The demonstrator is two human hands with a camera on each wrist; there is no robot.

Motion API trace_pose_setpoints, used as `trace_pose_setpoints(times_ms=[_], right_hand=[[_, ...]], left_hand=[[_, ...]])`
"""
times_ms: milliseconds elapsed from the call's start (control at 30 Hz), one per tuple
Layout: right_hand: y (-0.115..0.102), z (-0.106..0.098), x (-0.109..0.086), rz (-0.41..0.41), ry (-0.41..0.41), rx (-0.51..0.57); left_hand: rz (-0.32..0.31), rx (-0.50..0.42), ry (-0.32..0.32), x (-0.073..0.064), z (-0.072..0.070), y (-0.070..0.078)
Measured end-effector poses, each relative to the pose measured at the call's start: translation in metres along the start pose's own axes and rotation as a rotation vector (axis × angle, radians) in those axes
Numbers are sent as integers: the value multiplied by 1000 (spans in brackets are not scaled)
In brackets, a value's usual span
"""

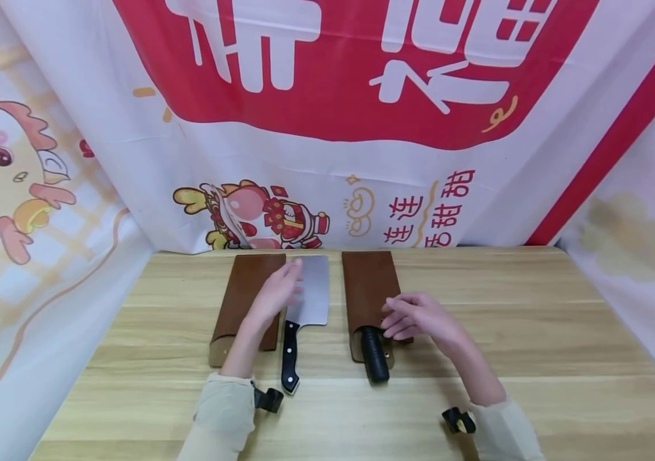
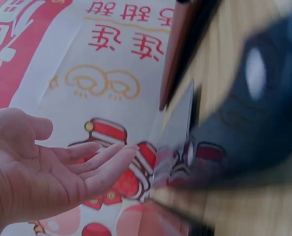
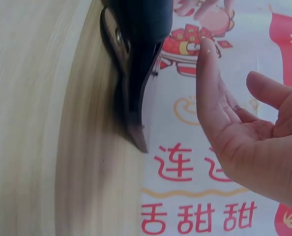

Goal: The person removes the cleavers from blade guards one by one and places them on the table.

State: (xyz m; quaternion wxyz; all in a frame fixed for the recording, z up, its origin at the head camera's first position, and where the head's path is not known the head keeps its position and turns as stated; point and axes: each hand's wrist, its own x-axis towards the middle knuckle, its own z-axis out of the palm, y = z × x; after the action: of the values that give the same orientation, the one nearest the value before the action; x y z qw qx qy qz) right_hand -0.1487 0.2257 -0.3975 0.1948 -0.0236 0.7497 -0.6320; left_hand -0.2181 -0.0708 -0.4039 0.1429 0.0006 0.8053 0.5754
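A cleaver (image 1: 307, 291) with a broad steel blade and black riveted handle lies bare on the table, its handle toward the person. Over its blade hovers my left hand (image 1: 277, 289), fingers loosely extended and holding nothing; the left wrist view shows the palm (image 2: 43, 172) bare. A brown sheath (image 1: 246, 288) lies flat just left of the cleaver, partly covered by the left forearm. To the right, a second brown sheath (image 1: 369, 282) has a black handle (image 1: 374, 355) sticking out of its near end; the blade inside is hidden. Beside that handle, my right hand (image 1: 416, 317) hangs with relaxed, empty fingers.
The wooden table (image 1: 534, 358) ends at a white cloth backdrop (image 1: 281, 153) with red and cartoon prints. More printed cloth (image 1: 45, 307) hangs along the left side. Black camera mounts (image 1: 269, 400) sit at both wrists.
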Motion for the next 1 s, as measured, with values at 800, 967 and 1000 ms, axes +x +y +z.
trace_pose_setpoints(times_ms=[800, 967, 1000], right_hand=[[19, -20, -10, 38, -31, 78], [20, -20, -9, 49, -24, 62], [21, -19, -9, 50, -26, 57]], left_hand=[[23, -206, -116, 7, 72, 17], [19, -202, -115, 7, 77, 16], [19, -206, -114, 7, 78, 15]])
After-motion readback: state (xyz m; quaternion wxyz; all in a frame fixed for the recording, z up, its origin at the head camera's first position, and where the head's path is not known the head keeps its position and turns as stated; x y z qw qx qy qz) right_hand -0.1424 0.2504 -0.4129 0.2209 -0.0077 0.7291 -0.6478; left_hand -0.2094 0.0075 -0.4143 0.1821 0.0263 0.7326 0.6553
